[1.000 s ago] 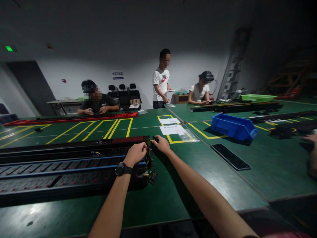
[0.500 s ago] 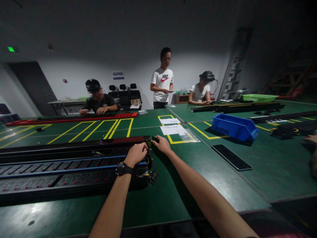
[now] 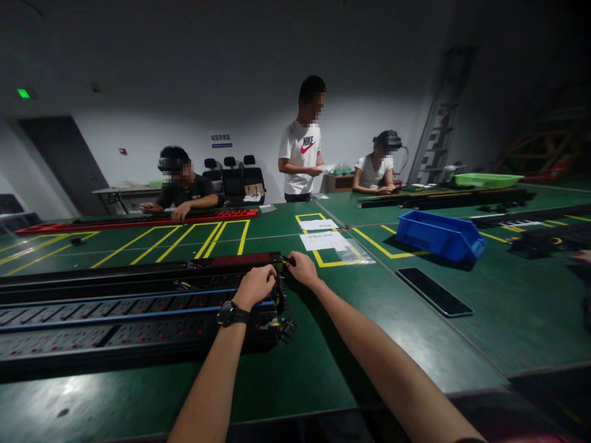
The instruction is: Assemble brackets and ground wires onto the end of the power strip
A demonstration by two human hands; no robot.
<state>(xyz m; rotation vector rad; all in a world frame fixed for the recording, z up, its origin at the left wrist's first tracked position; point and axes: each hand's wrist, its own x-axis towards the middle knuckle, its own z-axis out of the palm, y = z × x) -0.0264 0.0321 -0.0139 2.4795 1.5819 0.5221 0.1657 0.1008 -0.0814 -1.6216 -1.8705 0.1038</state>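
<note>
Long black strips with rows of socket-like modules and red dots lie across the left of the green table. My left hand, with a black watch on its wrist, rests over their right end. Its fingers are curled and pressed together, and what they pinch is hidden. Just right of the rearmost strip's end, my right hand pinches a small black part against a bit of yellow. Short dark connectors and wires hang out of the nearer strip end.
A blue bin and a dark phone lie to the right. White paper sheets lie within yellow tape beyond my hands. A red frame crosses the far side. Two people sit and one stands behind the table; another hand shows at the right edge.
My right hand has moved slightly left, bringing the small black part closer to the strip's end. My left hand has stayed nearly still. The view has shifted a little.
</note>
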